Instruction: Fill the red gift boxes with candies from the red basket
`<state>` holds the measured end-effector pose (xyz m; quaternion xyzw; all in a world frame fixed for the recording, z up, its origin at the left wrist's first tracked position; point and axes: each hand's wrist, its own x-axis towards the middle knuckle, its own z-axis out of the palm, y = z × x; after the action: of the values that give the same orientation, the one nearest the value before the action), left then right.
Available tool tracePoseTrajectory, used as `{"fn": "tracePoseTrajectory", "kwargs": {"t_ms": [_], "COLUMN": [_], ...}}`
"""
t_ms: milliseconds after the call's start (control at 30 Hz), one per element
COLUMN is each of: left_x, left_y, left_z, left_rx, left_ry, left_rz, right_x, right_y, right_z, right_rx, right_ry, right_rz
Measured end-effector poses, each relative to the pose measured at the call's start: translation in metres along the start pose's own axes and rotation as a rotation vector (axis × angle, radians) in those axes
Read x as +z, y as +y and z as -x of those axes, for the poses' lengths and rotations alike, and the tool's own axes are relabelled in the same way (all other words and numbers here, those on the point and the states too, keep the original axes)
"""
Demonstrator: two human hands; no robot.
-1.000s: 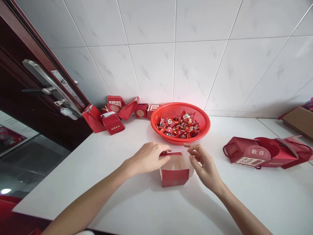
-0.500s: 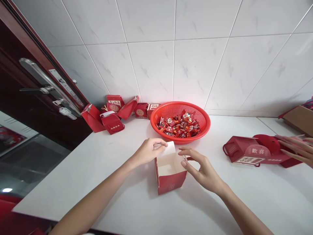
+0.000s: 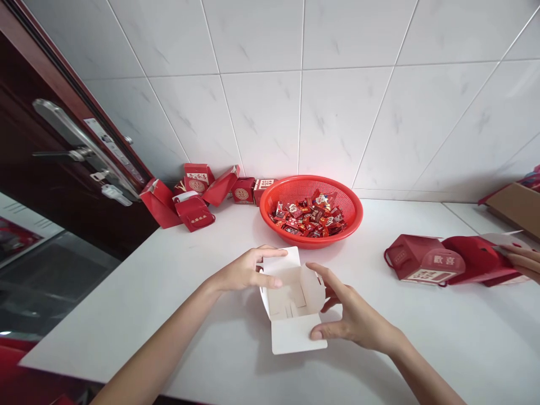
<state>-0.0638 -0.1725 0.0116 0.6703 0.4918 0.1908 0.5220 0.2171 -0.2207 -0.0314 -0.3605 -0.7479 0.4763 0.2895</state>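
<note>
A paper candy box (image 3: 291, 289), white inside, stands unclosed on the table with its flaps folded outward. My left hand (image 3: 242, 273) grips its left side, thumb over the inner edge and fingers at the back flap. On the other side, my right hand (image 3: 343, 304) holds the box with its thumb on the front flap (image 3: 297, 336) and its forefinger at the right flap. Just behind the box sits a red plastic basket (image 3: 312, 243) with many wrapped candies (image 3: 310, 216) in it.
Several red gift boxes (image 3: 194, 212) stand by the wall at the left. More red boxes (image 3: 422, 259) lie at the right, where another person's hand (image 3: 525, 260) touches one. A cardboard carton (image 3: 514, 208) stands far right. A door (image 3: 63, 146) borders the table on the left.
The front flap has been folded down toward me, and the side flaps now spread outward. My right thumb has moved onto the front flap. The other person's hand has shifted a little.
</note>
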Motion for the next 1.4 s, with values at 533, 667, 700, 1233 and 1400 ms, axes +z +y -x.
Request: {"fn": "tracePoseTrajectory", "kwargs": {"t_ms": [533, 667, 700, 1233, 1400], "left_x": [0.000, -0.015, -0.019, -0.061, -0.056], "left_y": [0.013, 0.021, 0.023, 0.038, 0.035], "left_z": [-0.026, -0.017, -0.016, -0.163, -0.203], "left_rx": [0.207, 0.220, 0.218, 0.227, 0.184], "left_ry": [-0.081, -0.074, -0.051, 0.164, 0.078], "left_rz": [-0.033, -0.117, -0.114, -0.659, -0.779], "right_x": [-0.023, -0.038, -0.043, -0.036, -0.020], "right_y": [0.002, -0.004, -0.006, 0.045, 0.059], "right_z": [-0.003, -0.012, -0.016, -0.067, -0.066], "right_rx": [-0.120, -0.186, -0.189, -0.320, -0.431], "right_ry": [0.149, 0.188, 0.204, 0.743, 0.808], "right_rz": [0.152, 0.183, 0.190, 0.325, 0.448]}}
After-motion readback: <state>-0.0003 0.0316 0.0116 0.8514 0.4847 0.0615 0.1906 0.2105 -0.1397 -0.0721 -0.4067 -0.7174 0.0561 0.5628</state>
